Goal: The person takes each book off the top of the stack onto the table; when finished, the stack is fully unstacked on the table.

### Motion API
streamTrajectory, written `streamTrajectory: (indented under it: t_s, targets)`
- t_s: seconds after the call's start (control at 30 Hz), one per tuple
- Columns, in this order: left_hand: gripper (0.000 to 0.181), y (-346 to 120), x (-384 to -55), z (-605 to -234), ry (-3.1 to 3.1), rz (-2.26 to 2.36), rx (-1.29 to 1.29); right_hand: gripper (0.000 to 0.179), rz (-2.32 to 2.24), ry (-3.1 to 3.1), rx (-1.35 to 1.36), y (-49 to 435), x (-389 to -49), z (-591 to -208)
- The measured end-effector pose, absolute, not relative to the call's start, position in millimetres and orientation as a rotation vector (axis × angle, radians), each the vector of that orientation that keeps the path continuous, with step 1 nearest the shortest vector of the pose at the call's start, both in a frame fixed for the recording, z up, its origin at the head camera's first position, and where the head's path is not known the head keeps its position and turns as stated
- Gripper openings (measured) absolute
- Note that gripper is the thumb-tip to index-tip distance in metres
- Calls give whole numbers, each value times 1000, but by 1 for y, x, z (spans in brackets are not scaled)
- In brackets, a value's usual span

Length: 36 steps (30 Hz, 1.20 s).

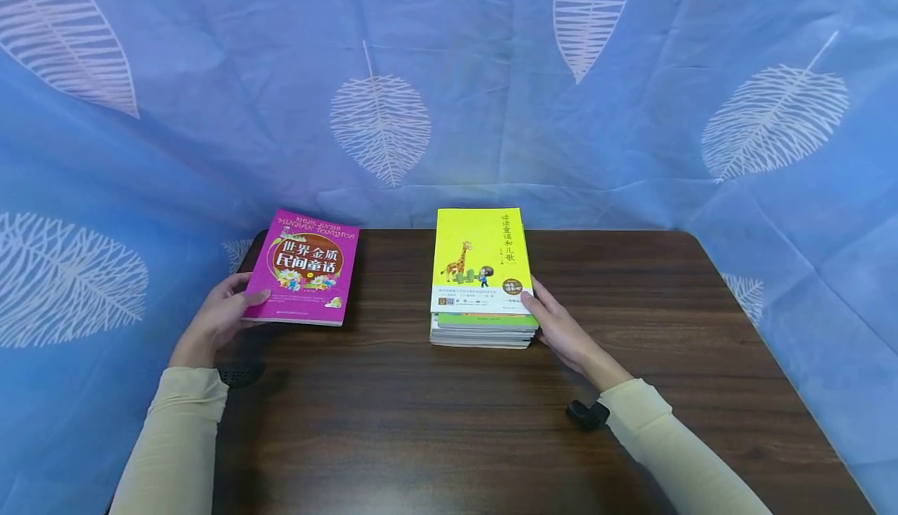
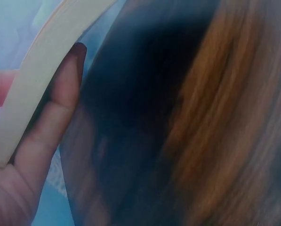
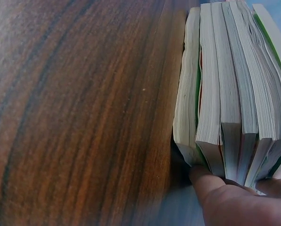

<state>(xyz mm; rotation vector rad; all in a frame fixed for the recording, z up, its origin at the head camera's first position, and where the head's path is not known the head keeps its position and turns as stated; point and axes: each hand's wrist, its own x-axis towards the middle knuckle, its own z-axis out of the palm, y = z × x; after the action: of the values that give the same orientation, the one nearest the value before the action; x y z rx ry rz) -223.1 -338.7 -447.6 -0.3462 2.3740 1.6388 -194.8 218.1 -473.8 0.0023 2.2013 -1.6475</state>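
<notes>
The purple book is pinched by the left hand at the edge farthest from the stack, with the thumb laid on the cover and the fingers tucked beneath. The stack itself is gripped by the right hand at its near right corner, thumb pressed on the yellow book at the top, fingers curled low at the side. The purple book is held well to the left of the stack and seems to be raised off the tabletop.

As a paperback, it should be light and bendy; the free end may droop, so it is best supported further in from beneath. The stack is likely heavy for one hand, and its smooth covers may slide over one another; it is better taken low and squeezed from both sides.

The right forearm is slanted inward to the stack; the left forearm is stretched forward, well left of it. Behind the stack, a blue cloth is hung.
</notes>
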Motion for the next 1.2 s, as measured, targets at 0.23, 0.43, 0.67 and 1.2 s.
streamTrajectory:
  t_s: [0.23,0.43,0.67,1.2]
  targets:
    - [77,-347,-225,-452,2383,1587,-401,69,-1656,2203,-19,219,-194,-473]
    - [74,-345,-231,-455,2489,1441,-453,68,-1669,2187,-16,220,-194,-474]
    - [72,-338,-235,-460,2688,1102,-561,71,-1652,2187,-1,220,-194,-474]
    - [61,-332,-229,-456,2877,499,-575,72,-1657,2194,4,218,-193,-472]
